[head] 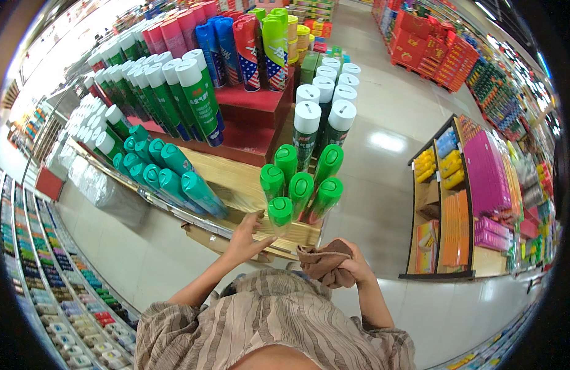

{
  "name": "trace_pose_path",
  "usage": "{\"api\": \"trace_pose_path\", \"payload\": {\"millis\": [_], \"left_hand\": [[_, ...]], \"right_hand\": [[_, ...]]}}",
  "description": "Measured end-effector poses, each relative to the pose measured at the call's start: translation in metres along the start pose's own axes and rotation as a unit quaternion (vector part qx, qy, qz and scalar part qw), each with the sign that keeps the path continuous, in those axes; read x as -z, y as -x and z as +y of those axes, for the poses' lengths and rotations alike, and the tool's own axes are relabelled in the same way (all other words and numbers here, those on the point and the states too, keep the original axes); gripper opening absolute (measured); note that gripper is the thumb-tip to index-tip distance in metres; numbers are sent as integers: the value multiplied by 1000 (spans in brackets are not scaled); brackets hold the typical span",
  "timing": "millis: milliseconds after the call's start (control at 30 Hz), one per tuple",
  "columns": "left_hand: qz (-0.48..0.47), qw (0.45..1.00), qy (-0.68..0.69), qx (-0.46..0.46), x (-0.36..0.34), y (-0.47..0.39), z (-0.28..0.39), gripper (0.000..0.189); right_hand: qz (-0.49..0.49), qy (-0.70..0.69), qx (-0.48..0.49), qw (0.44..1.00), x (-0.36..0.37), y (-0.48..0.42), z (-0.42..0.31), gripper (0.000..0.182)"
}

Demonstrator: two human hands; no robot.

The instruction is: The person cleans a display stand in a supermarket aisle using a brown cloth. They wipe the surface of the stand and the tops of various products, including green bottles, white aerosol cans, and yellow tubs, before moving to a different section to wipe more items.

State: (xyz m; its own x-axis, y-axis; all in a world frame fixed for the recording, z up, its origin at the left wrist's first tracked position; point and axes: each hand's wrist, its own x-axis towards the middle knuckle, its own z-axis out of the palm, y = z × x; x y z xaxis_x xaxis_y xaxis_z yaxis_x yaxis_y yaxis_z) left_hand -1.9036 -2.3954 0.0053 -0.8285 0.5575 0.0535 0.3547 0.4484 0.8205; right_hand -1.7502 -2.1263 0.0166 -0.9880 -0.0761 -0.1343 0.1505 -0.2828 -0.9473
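My left hand (246, 239) reaches over the front edge of a wooden display shelf (241, 178), thumb and fingers spread. Its fingertips are close beside the nearest green-capped spray can (280, 213); whether they touch it I cannot tell. Several more cans with bright green caps (301, 186) stand upright just behind that one. A crumpled brown cloth (325, 262) is gripped in my right hand (357, 264), which is held low in front of the shelf's right corner. Teal spray cans (199, 192) stand in a group to the left of my left hand.
Behind the green caps are white-capped dark cans (307, 118). A red stepped riser (252, 122) carries green, blue and red aerosol cans. To the right, across the tiled aisle (382, 185), stands a black-framed shelf unit (451, 212). Stocked shelving (58, 296) curves along the left.
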Motion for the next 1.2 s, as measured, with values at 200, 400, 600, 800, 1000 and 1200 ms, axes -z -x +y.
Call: {"api": "trace_pose_path", "payload": {"millis": [200, 400, 600, 800, 1000, 1200], "left_hand": [[74, 997, 12, -5, -40, -27, 11, 74], [61, 996, 64, 1, -59, -42, -12, 63], [-30, 992, 100, -74, -47, -51, -33, 57], [-53, 987, 83, -123, -32, -58, -36, 60], [-111, 967, 212, -87, -42, -56, -25, 60], [-90, 969, 223, -56, -73, -57, -8, 59]], "right_hand": [[10, -68, 7, 998, 56, -20, -9, 49], [17, -22, 15, 999, 70, -29, -18, 65], [24, 8, 36, 999, 68, -35, -12, 66], [42, -20, 46, 998, 70, -40, -12, 67], [96, -36, 56, 993, 67, -33, -9, 64], [105, 104, 50, 988, 59, -30, -8, 62]]}}
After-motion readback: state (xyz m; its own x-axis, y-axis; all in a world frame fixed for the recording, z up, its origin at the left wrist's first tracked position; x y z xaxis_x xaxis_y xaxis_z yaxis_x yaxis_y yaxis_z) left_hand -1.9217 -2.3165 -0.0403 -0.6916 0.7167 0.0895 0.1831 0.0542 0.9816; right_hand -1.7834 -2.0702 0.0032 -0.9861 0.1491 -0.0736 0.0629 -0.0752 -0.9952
